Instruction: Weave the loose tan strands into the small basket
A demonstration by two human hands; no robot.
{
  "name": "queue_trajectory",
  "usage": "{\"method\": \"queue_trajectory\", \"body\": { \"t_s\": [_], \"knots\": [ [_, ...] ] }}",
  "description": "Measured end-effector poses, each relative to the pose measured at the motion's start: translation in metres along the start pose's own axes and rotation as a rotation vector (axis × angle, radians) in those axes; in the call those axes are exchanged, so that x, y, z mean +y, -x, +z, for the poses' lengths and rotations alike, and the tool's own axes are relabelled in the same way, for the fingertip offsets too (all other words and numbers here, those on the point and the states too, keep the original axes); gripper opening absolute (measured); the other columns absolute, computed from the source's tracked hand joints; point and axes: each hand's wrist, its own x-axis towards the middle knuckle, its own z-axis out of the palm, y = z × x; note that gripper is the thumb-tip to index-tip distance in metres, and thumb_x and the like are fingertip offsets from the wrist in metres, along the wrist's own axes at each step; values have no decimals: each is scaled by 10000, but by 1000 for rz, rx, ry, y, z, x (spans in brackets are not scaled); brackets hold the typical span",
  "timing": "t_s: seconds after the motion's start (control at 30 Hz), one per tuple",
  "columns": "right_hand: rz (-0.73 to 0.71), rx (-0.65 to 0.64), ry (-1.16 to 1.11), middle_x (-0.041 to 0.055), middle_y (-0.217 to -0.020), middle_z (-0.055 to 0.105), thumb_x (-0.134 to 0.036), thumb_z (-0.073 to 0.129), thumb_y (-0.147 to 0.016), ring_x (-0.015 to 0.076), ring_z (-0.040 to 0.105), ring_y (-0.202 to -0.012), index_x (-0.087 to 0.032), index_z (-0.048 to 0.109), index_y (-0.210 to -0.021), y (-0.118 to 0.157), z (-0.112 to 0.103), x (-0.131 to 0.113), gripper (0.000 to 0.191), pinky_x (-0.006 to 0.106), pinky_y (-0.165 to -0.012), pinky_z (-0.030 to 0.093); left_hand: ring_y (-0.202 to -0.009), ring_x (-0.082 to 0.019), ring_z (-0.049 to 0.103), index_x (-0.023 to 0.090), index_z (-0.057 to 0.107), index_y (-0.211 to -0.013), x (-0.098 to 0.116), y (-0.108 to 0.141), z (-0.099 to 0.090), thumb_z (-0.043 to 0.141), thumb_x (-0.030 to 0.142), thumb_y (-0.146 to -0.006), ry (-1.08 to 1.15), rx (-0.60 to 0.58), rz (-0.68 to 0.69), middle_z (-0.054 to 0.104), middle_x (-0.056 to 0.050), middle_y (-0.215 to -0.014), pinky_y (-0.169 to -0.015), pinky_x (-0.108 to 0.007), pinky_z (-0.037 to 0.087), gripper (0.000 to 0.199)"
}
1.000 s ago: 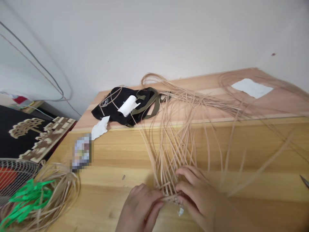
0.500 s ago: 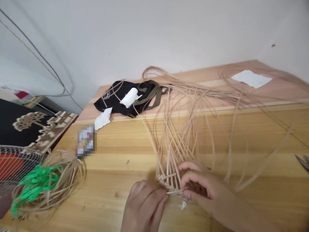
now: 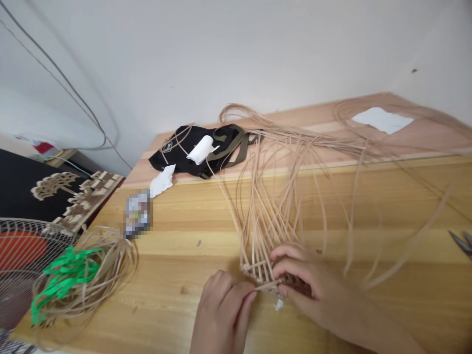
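Table [image 3: 158, 290], wooden, one. Woven piece [image 3: 260, 272], one, on the table, low and just right of centre in the view; clock read from it. Loose strips [image 3: 313, 141], tan, too tangled to count, long axis towards 12 o'clock, many bending to 2 at the far end. Bag [image 3: 180, 152], black, one, at 11; pale lettered mark, too small to read. Coil [image 3: 121, 275], tan, one, at 9, green strips [image 3: 70, 268] on top. Right hand [image 3: 319, 282], one, at 3, fingers curled over the woven piece, gripping it. Left hand [image 3: 223, 305], one, at 8, pinching the end of a crosswise strip [image 3: 268, 284], one, axis roughly 8 to 2. White sheet [image 3: 383, 119], one, at 1. Packet [image 3: 138, 211], one, at 10, pixelated, print unreadable. White roll [image 3: 201, 150], one, on the bag. Scrap [image 3: 279, 305], white, one, at 5
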Motion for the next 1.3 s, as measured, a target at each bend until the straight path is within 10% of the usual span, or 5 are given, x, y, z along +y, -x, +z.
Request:
{"method": "queue_trajectory", "body": {
  "t_s": [1.3],
  "knots": [
    [24,22,83,57,-1104,603,-45,503,-795,222,503,-1082,-195,664,-949,10,2,-5,269,410,-957,388,-707,-168,567,194,618,-819,7,-20,-8,538,138,-874,67,-34,-65,591,-23,-739,-653,-286,451,113]
  ]
}}
